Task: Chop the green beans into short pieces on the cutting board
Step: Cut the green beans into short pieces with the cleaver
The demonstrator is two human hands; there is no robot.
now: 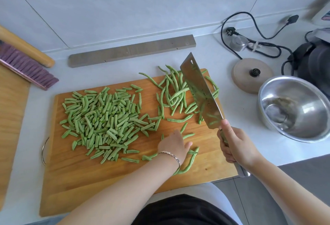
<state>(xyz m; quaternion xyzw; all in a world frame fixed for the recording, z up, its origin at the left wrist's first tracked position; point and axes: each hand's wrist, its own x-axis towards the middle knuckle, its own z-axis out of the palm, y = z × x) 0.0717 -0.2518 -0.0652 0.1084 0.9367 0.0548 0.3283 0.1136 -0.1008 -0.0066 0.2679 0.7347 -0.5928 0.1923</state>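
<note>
At the far left a brush (28, 66) lies on the counter, off the cutting board (89, 180). The board's left half carries a broad pile of short cut pieces (101, 119). Next comes the left hand (174, 146), palm down on the wood, thumb spread, fingers stretched forward and gripping nothing I can make out. A few long beans (190, 160) lie just beside it and partly under the wrist. Further right and back, the uncut green beans (171, 89) sprawl in a loose tangle, some tips poking past the board's far edge. Over them hangs the cleaver (201, 92), lifted and tilted, its handle clamped in the right hand (235, 146). A steel bowl (294, 108) sits on the counter at the right.

What worries me is that nothing is lined up or pinned. A chop into that tangle could scatter beans off the board or leave ragged lengths. If the blade comes down on the near beans instead, that spread thumb lies in its way.
</note>
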